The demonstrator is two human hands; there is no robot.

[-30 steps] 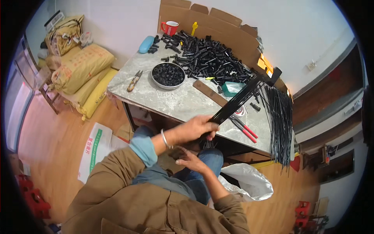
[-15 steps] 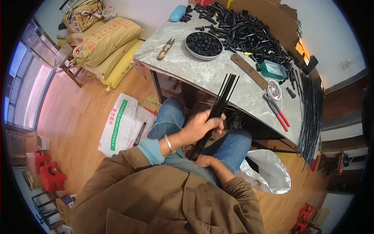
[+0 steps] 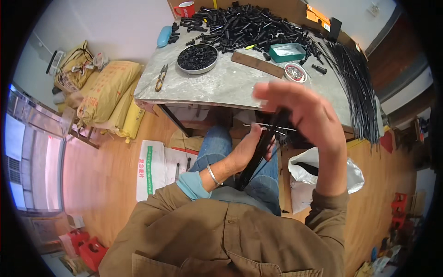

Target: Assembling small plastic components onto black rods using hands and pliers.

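My left hand grips a bundle of thin black rods over my lap, below the table's front edge. The bundle slants up to the right, its top end under my right hand. That hand is raised with fingers spread over the bundle's upper end, pinching the rod tips; thin wires stick out sideways there. A silver bangle circles my left wrist.
The grey table carries a round tin of black parts, a heap of black tubes, a green tray, a small dish, snips and long black rods. Sacks lie left, a white bag right.
The view has tilted back toward the table. The bundle has dropped lower into my lap, and my right hand has come up from beneath it to its top end.
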